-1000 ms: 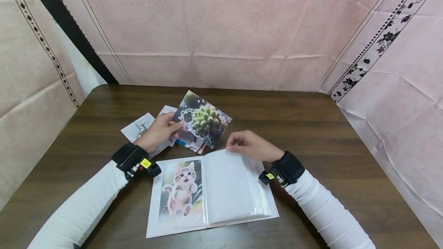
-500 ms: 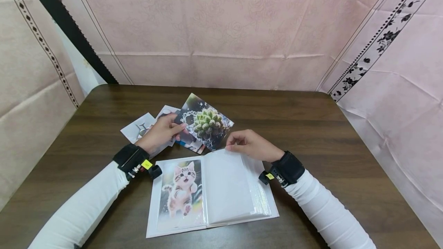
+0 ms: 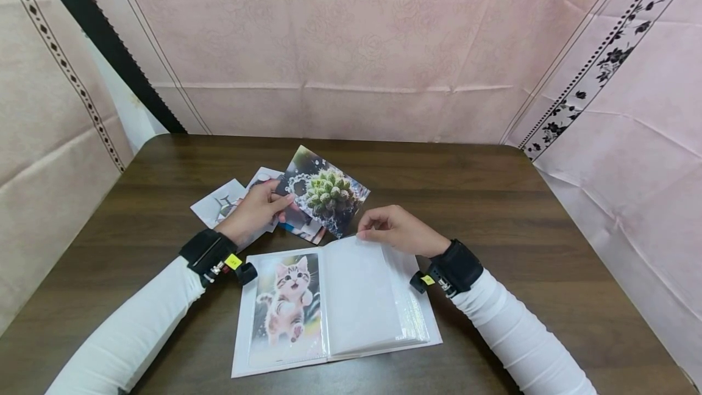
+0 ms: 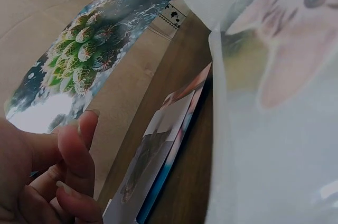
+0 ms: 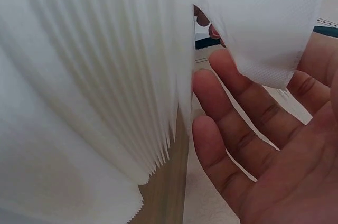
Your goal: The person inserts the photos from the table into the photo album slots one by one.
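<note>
My left hand (image 3: 256, 211) pinches a photo of a green succulent (image 3: 329, 192) by its left edge, thumb on top, and holds it tilted above the table. Below it lies an open photo album (image 3: 239, 346) with white pages. A kitten picture (image 3: 287, 303) fills the album's left page. With thumb and fingers, my right hand (image 3: 400, 230) pinches the top corner of a blank white sleeve page (image 3: 362, 297), lifted from the stack. In the right wrist view, that page corner (image 5: 269, 65) sits between thumb and fingers, beside many fanned sleeve edges (image 5: 132, 76).
More photos lie behind and under my left hand: a white one with a drawing (image 3: 219, 200) and a partly covered one with a blue edge (image 3: 301, 227). The brown wooden table (image 3: 493, 212) meets a pink patterned cloth (image 3: 384, 66) at its far edge.
The succulent photo and my left hand have shifted very slightly to the right. My right hand keeps its pinch on the page with hardly any movement.
</note>
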Motion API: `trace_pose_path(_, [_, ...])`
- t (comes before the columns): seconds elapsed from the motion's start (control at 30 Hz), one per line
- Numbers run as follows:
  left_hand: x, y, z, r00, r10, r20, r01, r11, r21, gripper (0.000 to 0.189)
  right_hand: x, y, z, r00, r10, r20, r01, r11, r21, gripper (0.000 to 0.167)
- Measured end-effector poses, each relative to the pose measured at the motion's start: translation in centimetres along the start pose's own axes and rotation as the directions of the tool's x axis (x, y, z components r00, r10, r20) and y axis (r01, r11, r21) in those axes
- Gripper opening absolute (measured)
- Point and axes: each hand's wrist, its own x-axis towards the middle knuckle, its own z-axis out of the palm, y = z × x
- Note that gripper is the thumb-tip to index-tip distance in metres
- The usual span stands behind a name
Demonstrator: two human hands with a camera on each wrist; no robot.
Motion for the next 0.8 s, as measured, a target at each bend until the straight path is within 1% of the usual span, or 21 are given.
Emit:
trace_pose_path(0.27, [-0.01,-0.15,0.13,1.0,0.003,0.006,-0.003,1.0,-0.017,0.025,0.03,-0.01,0.05,1.0,0.01,-0.017,-0.01,1.0,-0.003,0.009])
trace_pose_path(0.4, [-0.02,-0.19,0.08,1.0,-0.005,0.012,0.005,1.0,-0.023,0.028,0.03,-0.02,0.06,1.0,0.016,-0.021,-0.016,1.0,-0.003,0.009])
trace_pose_path(0.53, [-0.03,-0.2,0.03,1.0,-0.014,0.006,0.015,0.999,-0.043,0.038,0.05,-0.06,0.06,1.0,0.017,-0.017,-0.017,1.0,-0.004,0.009])
trace_pose_path(0.8, [-0.03,-0.21,0.2,1.0,0.008,0.011,-0.007,0.998,-0.056,0.041,0.09,0.06,0.05,0.999,0.025,-0.02,-0.025,1.0,-0.005,0.009])
